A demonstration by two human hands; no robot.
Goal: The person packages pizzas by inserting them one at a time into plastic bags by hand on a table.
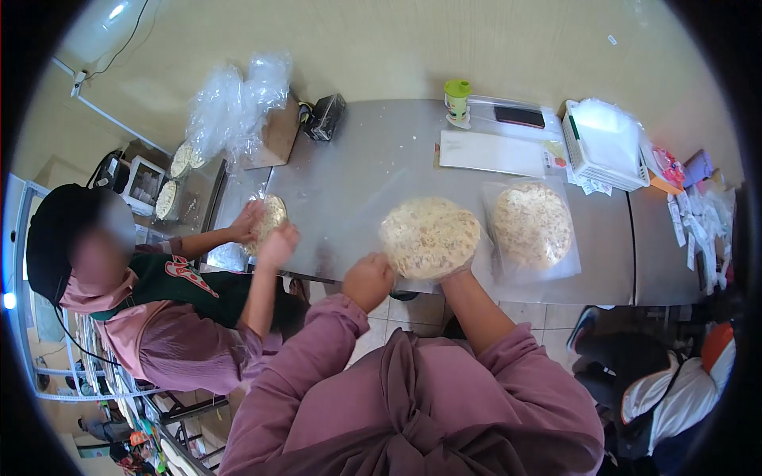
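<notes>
Here, a pale, round pizza (429,236) in clear plastic rests on the right hand (457,276), whose finger spread I can't tell, above the grey metal table (349,174); the left hand (370,281) is curled closed at its rim. Leftward, a dark-green apron's (155,289) emblem (189,274) is too blurred to read.

The place appears to be a small commercial food kitchen or pizza-packing workroom. A long steel bench (361,166) carries a pizza-like round in clear plastic (532,224), a heap of clear bags (238,103) and a white basket (606,151). Alongside, a co-worker (171,341) wears a cap (57,238) and a green apron (155,278) printed with a pizza slice.
</notes>
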